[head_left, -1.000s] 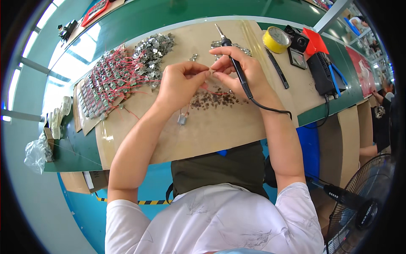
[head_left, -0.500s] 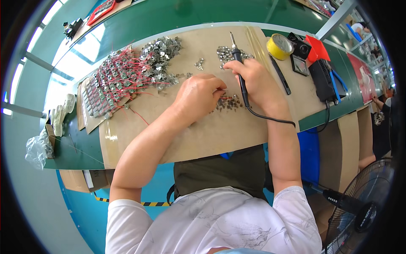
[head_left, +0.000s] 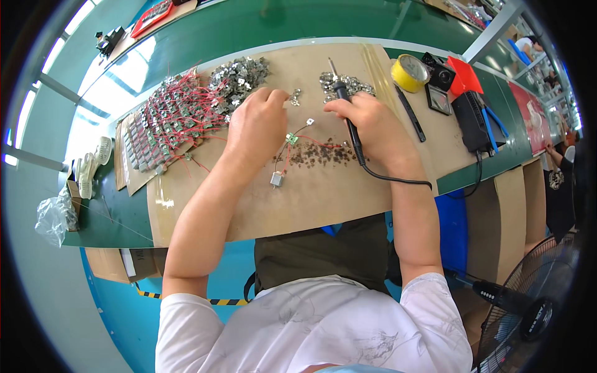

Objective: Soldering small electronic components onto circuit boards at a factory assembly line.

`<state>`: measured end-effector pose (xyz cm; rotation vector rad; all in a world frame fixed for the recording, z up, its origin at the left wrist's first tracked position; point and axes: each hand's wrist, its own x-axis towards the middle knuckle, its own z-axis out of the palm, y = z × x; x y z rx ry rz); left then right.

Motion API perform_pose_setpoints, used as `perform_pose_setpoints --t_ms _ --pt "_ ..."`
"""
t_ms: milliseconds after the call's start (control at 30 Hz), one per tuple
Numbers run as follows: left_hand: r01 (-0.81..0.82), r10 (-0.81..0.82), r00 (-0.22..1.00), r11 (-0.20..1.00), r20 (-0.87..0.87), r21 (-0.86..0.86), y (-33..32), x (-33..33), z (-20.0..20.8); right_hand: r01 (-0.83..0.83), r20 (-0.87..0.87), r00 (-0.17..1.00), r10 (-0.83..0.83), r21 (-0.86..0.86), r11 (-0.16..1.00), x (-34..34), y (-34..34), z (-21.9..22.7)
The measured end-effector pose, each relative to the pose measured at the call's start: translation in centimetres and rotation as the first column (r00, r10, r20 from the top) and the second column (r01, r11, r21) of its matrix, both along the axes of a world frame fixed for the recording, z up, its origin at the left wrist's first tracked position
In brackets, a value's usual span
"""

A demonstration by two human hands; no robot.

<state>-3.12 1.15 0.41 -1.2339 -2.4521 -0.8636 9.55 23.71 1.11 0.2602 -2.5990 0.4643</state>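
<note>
Red wires [head_left: 186, 102] tangle over the rows of small parts at the left, and a passing sleeve or finger could snag one and drag others out of line; how many parts lie under them is hard to make out. Next, the loose heap of metal clips [head_left: 239, 78] might scatter if the left hand [head_left: 257, 124] brushes it. That hand is curled with its back to the camera, hiding the fingertips, so I cannot tell how far it is open or whether it grips anything. The small green board [head_left: 291, 139] lies between the hands on the brown sheet [head_left: 311, 202], wires splayed and a grey block [head_left: 276, 179] at one end; a tug on any wire could strain its joint, though the joints are too small to judge. Dark crumbs [head_left: 320, 155] beside it might stick to the work. The right hand [head_left: 376, 124] is closed around a soldering iron [head_left: 341, 92], tip pointing away; if hot, it could burn skin or scorch the sheet should the wrist turn. Some of its fingertips are hidden near the shiny metal pieces [head_left: 326, 81]. The cord [head_left: 398, 180] crosses the forearm, could catch, and drops from sight beyond it.
</note>
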Motion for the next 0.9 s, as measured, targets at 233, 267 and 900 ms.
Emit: perform_pose_setpoints --t_ms 233,267,900 --pt "-0.028 0.005 0.99 0.986 -0.144 -0.162 -0.7 -0.2 0.3 -0.054 0.021 0.998 0.063 -0.277 0.959 0.9 1.3 1.2" --pt "-0.041 0.014 0.988 0.984 -0.153 -0.174 -0.8 -0.1 0.7 -0.028 -0.014 1.0 0.024 -0.366 0.93 0.7 2.1 1.1" --pt "0.033 0.043 0.905 0.985 0.423 -0.171 -4.1 4.9 2.2 -0.113 0.077 0.987 0.143 -0.306 0.945 0.0 0.9 0.6"
